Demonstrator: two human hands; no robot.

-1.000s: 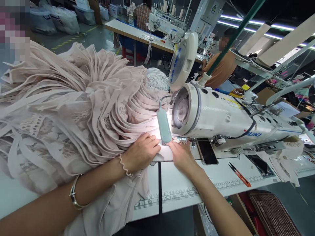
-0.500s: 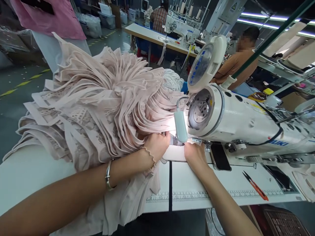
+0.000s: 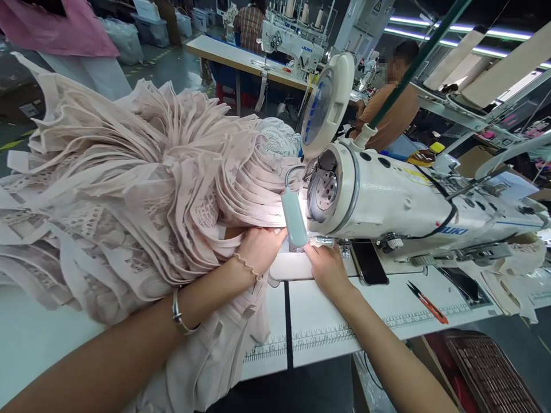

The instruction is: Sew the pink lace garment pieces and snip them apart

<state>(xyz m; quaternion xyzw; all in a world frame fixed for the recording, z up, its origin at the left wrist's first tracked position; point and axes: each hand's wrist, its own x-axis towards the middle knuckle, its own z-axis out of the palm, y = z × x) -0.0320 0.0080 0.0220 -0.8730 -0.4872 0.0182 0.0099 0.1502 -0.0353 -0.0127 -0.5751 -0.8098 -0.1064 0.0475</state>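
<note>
A big heap of pale pink, lace-trimmed garments (image 3: 167, 166) lies on the left of the sewing table and hangs over its front edge. My left hand (image 3: 261, 248) is closed on a piece of this fabric just left of the needle area, its fingertips partly hidden. To the right of the presser foot, my right hand (image 3: 328, 268) has its fingers pressed together; what they pinch is out of sight behind the small green lamp (image 3: 294, 219). Above both hands, the white sewing machine (image 3: 383, 192) has its round end cover (image 3: 329, 106) swung up. The lamp lights the stitching spot.
A phone (image 3: 369, 261) lies beside the machine base, with orange-handled thread snips (image 3: 428, 302) to its right. A ruler strip (image 3: 321, 338) runs along the table's front edge. Behind are another sewing table (image 3: 224, 54), a seated person (image 3: 394, 109) and a person in pink (image 3: 64, 28).
The view has turned to the right, so the machine and heap sit farther left. Both hands stay close to the presser foot, and my left hand lies flatter on the fabric.
</note>
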